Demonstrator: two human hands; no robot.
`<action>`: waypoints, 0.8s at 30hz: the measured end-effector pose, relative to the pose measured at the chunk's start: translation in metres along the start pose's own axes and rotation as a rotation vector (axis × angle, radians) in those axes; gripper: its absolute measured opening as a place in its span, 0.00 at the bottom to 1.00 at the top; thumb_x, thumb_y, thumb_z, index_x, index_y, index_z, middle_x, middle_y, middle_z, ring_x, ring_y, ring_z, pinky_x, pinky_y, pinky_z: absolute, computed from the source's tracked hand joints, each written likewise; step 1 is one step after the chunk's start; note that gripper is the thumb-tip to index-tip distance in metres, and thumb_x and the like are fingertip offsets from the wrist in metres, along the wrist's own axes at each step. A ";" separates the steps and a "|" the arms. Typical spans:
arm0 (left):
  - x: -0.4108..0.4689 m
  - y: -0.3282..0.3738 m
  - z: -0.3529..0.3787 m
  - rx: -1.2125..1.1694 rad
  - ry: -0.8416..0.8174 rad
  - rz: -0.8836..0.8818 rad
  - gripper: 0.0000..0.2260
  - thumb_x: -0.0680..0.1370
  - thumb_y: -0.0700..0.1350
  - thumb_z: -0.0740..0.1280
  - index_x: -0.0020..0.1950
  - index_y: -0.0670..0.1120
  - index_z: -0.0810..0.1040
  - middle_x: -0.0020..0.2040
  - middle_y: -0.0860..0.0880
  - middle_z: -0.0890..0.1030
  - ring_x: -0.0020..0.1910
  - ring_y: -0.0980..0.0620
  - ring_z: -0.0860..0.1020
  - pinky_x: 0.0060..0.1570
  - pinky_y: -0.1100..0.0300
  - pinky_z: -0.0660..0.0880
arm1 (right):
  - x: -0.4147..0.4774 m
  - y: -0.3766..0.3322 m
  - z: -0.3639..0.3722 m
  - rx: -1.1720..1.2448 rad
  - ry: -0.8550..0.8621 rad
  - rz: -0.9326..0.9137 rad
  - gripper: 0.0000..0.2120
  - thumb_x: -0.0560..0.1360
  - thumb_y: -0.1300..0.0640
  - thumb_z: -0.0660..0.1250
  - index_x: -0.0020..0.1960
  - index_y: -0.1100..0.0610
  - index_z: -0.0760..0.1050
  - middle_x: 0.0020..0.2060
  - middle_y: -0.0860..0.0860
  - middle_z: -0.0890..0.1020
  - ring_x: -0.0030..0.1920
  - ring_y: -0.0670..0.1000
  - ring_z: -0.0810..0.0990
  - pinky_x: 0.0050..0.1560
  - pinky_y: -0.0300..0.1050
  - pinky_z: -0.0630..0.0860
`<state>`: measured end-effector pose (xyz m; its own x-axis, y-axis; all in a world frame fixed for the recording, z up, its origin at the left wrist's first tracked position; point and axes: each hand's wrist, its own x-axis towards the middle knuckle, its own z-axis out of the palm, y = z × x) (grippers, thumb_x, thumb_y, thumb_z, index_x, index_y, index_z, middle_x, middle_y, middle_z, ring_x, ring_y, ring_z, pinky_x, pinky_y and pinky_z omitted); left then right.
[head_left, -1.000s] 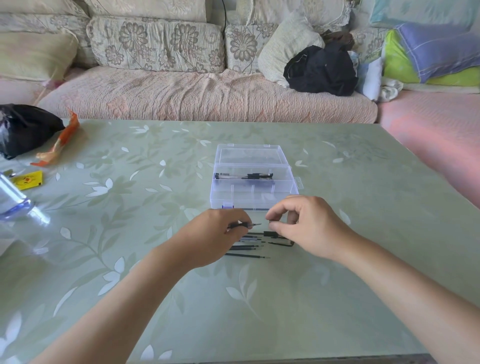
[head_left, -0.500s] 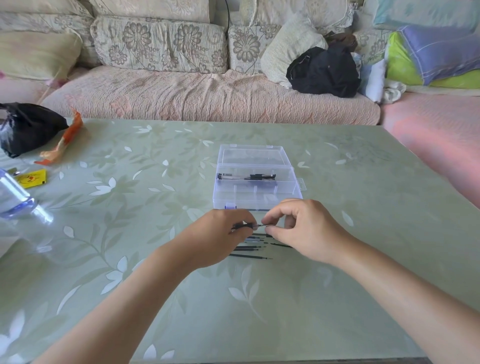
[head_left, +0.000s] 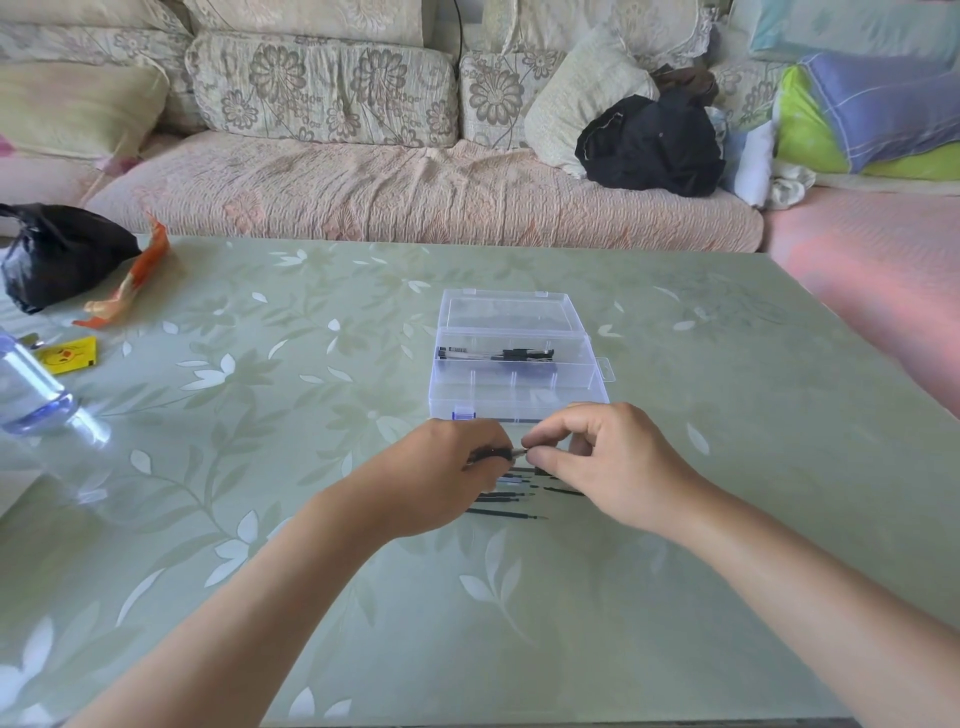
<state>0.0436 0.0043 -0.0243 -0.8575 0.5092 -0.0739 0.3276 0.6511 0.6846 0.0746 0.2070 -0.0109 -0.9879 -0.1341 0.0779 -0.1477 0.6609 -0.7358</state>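
Observation:
A clear plastic box (head_left: 519, 395) stands open on the green table (head_left: 260, 415), its lid laid back; several thin black pens lie in its rear compartment. My left hand (head_left: 441, 478) grips a thin black pen refill (head_left: 491, 453) just in front of the box. My right hand (head_left: 613, 462) pinches the tip end of that same refill between thumb and forefinger. Several more black refills (head_left: 509, 514) lie loose on the table under and between my hands, partly hidden by them.
At the table's left are a black plastic bag (head_left: 57, 254), an orange wrapper (head_left: 130, 286), a yellow packet (head_left: 70, 355) and a clear bottle (head_left: 31, 389). A sofa (head_left: 415, 187) with cushions and a black garment (head_left: 649, 140) runs behind the table.
My right hand has moved left and closed its thumb and forefinger on the tip of the refill that my left hand holds. The box and loose refills have stayed put.

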 end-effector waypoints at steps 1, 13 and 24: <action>0.000 0.000 0.000 0.002 -0.002 -0.005 0.06 0.80 0.47 0.62 0.47 0.54 0.78 0.41 0.53 0.82 0.29 0.58 0.72 0.28 0.70 0.67 | 0.000 0.000 0.000 0.004 -0.006 0.006 0.02 0.74 0.54 0.72 0.45 0.47 0.83 0.23 0.34 0.74 0.26 0.43 0.67 0.29 0.30 0.65; -0.003 0.005 -0.003 0.089 -0.015 -0.021 0.08 0.81 0.52 0.59 0.50 0.59 0.78 0.39 0.55 0.82 0.29 0.60 0.73 0.31 0.65 0.68 | 0.001 0.000 0.004 0.119 0.001 0.076 0.01 0.72 0.54 0.74 0.43 0.49 0.82 0.20 0.38 0.73 0.23 0.42 0.67 0.27 0.29 0.63; -0.002 0.006 -0.002 0.021 0.024 -0.022 0.08 0.82 0.51 0.59 0.51 0.56 0.78 0.39 0.55 0.82 0.26 0.61 0.71 0.27 0.69 0.63 | 0.002 0.000 0.010 0.229 0.069 0.120 0.04 0.72 0.56 0.75 0.43 0.48 0.81 0.25 0.43 0.78 0.26 0.48 0.73 0.30 0.34 0.70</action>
<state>0.0461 0.0061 -0.0188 -0.8741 0.4806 -0.0711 0.3162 0.6739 0.6678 0.0733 0.1997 -0.0175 -0.9997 -0.0093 0.0210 -0.0229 0.4835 -0.8750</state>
